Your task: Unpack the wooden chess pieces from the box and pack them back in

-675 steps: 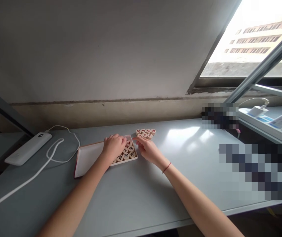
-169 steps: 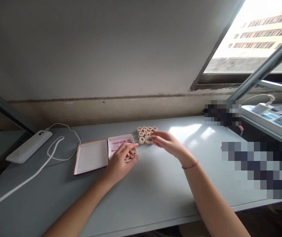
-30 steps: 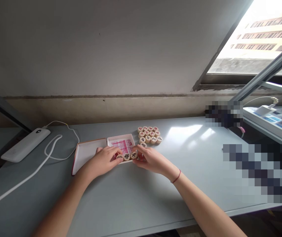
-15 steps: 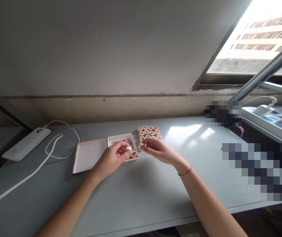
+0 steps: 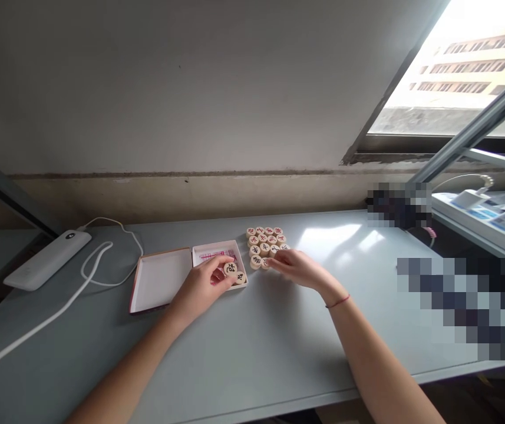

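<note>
- Since half a second ago, I see my right hand (image 5: 300, 268) shifted rightward along the front row, and the disc in my left hand (image 5: 203, 285) turned from edge-on to face-up.
- My left hand holds that black disc (image 5: 230, 268) between fingers and thumb, above the box (image 5: 214, 249).
- My right hand is narrow, its fingertips at the newest disc (image 5: 264, 264) in the front row; I can't tell whether they grip it or only touch it.
- Done, as I judge it: two rows of red discs (image 5: 262, 238), a row of black ones with its right end partly covered by my right hand, and two discs starting the front row, all on the worktop (image 5: 279, 353).
- Left: the held piece, plus one last disc (image 5: 240, 277) I can see in the box's near right corner. My left hand could hide another.
- I'd call it nearly finished; most of the box floor I can see shows only pink print.
</note>
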Available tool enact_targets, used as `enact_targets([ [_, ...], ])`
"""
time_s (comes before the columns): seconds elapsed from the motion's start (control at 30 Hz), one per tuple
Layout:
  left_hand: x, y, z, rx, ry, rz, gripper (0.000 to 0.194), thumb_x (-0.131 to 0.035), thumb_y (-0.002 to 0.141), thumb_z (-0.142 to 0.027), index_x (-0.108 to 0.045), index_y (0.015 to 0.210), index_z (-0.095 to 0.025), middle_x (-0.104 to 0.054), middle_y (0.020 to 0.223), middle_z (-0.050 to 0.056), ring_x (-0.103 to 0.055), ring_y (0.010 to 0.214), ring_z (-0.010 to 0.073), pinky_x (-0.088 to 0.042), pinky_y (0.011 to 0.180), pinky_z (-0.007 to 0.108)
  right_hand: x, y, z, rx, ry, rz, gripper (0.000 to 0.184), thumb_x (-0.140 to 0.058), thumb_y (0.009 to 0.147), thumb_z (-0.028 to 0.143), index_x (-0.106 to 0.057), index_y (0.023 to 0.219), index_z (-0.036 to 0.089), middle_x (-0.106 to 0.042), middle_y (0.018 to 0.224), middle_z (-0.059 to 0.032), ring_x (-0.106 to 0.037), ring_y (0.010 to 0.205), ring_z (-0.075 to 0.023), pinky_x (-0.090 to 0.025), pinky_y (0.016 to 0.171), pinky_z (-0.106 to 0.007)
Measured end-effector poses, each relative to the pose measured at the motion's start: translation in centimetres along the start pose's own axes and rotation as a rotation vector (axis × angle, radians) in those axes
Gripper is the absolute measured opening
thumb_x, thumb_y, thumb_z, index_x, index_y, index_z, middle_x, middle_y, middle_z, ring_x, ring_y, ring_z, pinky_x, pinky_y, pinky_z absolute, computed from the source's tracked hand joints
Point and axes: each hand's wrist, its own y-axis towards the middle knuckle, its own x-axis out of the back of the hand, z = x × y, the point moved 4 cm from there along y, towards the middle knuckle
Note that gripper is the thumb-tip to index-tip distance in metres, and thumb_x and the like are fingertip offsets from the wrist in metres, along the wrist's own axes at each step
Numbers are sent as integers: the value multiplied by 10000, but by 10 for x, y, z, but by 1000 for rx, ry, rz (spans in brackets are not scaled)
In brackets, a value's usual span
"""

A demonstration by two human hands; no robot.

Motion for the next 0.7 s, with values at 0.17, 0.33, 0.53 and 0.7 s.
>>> enact_targets([
  [0.17, -12, -5, -11, -214, 68, -30, 243, -606, 849, -379, -623, 1059, -258, -668, 915, 0, -629, 767, 141, -517, 736, 249, -20, -14, 40, 265, 259, 291, 383, -487, 870, 561, -565, 833, 188, -408, 637, 38, -331, 553, -89, -248, 477, -230],
  [0.33, -19, -7, -10, -287, 88, -20, 256, -619, 847, -328, -597, 1095, -268, -645, 860, -15, -623, 771, 132, -533, 752, 248, -18, -12, 40, 223, 296, 283, 341, -494, 876, 493, -539, 766, 173, -440, 656, 24, -353, 566, -89, -261, 489, -227],
  [0.53, -12, -4, -5, -217, 132, -24, 221, -568, 878, -359, -610, 1069, -257, -667, 901, -13, -638, 769, 132, -536, 735, 246, 9, -2, 0, -59, 191, 74, 327, -469, 847, 388, -411, 595, 187, -348, 570, 46, -288, 518, -86, -230, 487, -241],
  [0.7, -9, -3, -6, -223, 144, -31, 171, -527, 894, -318, -648, 980, -232, -697, 951, 9, -656, 850, 153, -536, 751, 244, 0, 4, -12, -138, 98, 95, 326, -477, 825, 398, -399, 583, 193, -374, 559, 38, -296, 512, -96, -221, 493, -253],
])
